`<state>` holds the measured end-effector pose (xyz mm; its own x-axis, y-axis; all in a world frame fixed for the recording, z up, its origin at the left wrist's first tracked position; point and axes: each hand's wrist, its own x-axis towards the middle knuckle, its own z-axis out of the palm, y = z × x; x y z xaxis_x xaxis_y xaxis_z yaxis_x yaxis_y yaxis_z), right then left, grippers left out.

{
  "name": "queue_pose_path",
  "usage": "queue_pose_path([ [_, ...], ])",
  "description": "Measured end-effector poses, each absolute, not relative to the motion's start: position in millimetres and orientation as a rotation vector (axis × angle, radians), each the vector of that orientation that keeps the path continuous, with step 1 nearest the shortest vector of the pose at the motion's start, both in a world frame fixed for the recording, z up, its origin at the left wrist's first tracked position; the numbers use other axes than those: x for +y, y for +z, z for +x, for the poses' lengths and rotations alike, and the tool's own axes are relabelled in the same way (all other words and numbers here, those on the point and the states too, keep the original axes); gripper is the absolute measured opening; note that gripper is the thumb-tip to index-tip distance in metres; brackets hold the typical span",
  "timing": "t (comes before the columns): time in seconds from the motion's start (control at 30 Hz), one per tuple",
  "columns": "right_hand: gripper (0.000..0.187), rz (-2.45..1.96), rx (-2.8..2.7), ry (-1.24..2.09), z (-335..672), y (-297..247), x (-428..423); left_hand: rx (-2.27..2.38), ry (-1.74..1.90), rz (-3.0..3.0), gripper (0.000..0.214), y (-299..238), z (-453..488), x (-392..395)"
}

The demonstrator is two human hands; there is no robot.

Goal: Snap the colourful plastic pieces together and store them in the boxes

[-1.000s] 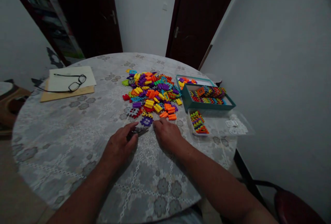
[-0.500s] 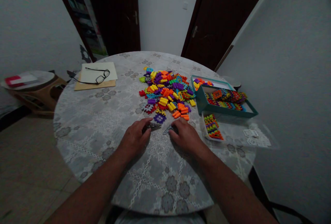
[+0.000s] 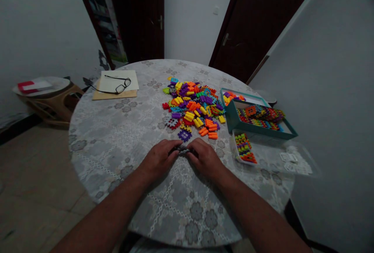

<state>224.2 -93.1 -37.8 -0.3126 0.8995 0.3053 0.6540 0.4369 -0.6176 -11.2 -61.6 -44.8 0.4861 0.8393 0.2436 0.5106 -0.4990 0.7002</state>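
Grey pieces (image 3: pixel 182 150) before colourful block pile (image 3: pixel 194 107)

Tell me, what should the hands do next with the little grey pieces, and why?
Probably press the grey pieces together: the left hand and right hand each pinch them in the fingers, and the hands meet over the table.

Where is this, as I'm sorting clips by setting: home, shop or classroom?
Probably a room in a home: a round table under a lace-patterned cloth, dark wooden doors, and a pile of plastic building pieces, one grey piece pinched between left hand and right hand.
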Motion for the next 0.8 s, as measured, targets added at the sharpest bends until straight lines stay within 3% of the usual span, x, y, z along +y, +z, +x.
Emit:
queue_pose_path([
  [0.4,0.001,-1.383,-2.082,0.503,216.2,-39.2,-93.8,1.106,0.768,2.178,0.040,-44.4,-9.1,-66.6],
  [0.6,0.031,-1.249,-2.040,0.475,214.3,-36.7,-98.2,1.078,0.851,2.183,0.061,-50.7,-8.8,-69.3],
  [0.8,0.021,-1.224,-2.037,0.556,213.9,-34.4,-96.8,1.046,0.881,2.226,0.063,-55.9,-8.4,-69.0],
])
